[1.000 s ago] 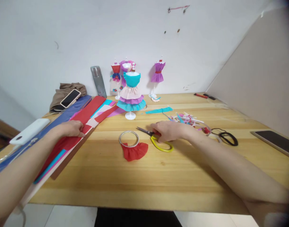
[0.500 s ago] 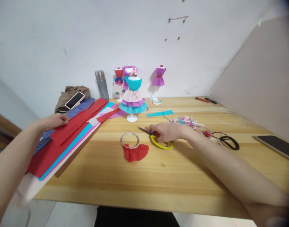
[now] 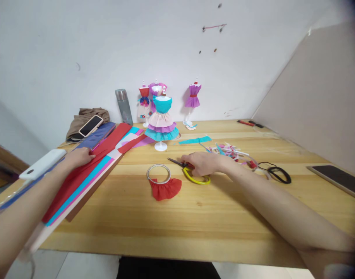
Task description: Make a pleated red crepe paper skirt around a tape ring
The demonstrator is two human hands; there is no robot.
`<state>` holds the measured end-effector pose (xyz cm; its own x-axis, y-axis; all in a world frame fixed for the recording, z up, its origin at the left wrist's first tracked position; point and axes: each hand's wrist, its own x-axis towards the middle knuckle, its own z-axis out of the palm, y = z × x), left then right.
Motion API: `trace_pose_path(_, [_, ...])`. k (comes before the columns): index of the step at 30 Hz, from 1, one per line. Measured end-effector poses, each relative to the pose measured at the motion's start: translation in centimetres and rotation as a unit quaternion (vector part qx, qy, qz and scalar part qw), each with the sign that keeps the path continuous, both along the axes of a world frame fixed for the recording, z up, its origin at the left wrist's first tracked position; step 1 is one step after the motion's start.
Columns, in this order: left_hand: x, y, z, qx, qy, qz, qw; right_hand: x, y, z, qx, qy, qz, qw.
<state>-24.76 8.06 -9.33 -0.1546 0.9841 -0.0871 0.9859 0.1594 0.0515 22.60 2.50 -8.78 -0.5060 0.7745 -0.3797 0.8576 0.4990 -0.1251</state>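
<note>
My left hand (image 3: 82, 157) is closed, its fingers pinching the red crepe paper (image 3: 107, 145) on top of a stack of coloured sheets at the left. Blue, purple and pale pink paper edges show beneath the red. On the table, my right hand (image 3: 203, 163) is shut on scissors (image 3: 198, 180) with yellow handles, their blades pointing left. Just left of the blades lies a silver tape roll (image 3: 147, 173), touching a gathered red ruffle (image 3: 165, 189). Behind these stands a small dress form (image 3: 162, 120) in a tiered blue, pink and purple dress.
More dressed forms, one in a purple dress (image 3: 193, 97), stand by the wall near a grey flask (image 3: 124, 107). Paper scraps (image 3: 228, 150), a black hair tie (image 3: 279, 175) and a dark phone-like slab (image 3: 338, 181) lie right. A white device (image 3: 43, 163) sits left.
My left hand has moved slightly right and down, and the red paper under it has shifted. The white device now shows beside my left forearm. My right hand stays on the scissors.
</note>
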Motion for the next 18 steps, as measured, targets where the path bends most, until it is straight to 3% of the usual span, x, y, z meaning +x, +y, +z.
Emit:
trace_pose_path(5, [1.1, -0.1, 0.8, -0.075, 0.056, 0.011, 0.996, -0.1, -0.1, 0.1, 0.004, 0.005, 0.001, 1.0])
trace_pose_path(18, [2.7, 0.2, 2.4, -0.096, 0.048, 0.042, 0.993, 0.0, 0.2, -0.3, 0.031, -0.001, 0.013, 0.999])
